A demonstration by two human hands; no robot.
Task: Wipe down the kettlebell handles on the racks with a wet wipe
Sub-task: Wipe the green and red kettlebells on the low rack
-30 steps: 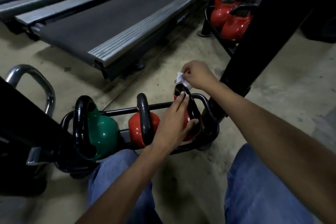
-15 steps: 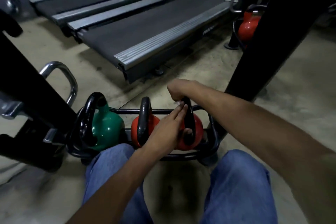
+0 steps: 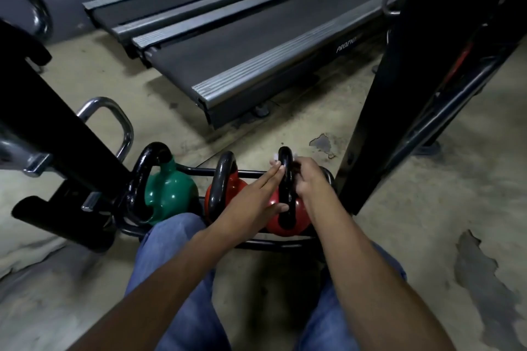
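The right hand point(image 3: 309, 177) curls round the far side of the handle point(image 3: 285, 179), pressing the wipe point(image 3: 274, 163) to it; only white scraps show by the handle's top. The left hand point(image 3: 253, 196) lies flat against the handle's near side, fingers straight, thumb low by the base. This handle belongs to the right red kettlebell point(image 3: 301, 214) on the floor rack point(image 3: 285, 245). Just left sit a second red kettlebell point(image 3: 232, 186) and a green one point(image 3: 168, 194). A black post point(image 3: 385, 111) rises close on the right, a slanted black frame point(image 3: 57, 128) crowds the left, and jeaned knees point(image 3: 176, 239) touch the rack's front. Treadmills point(image 3: 256, 48) lie beyond.
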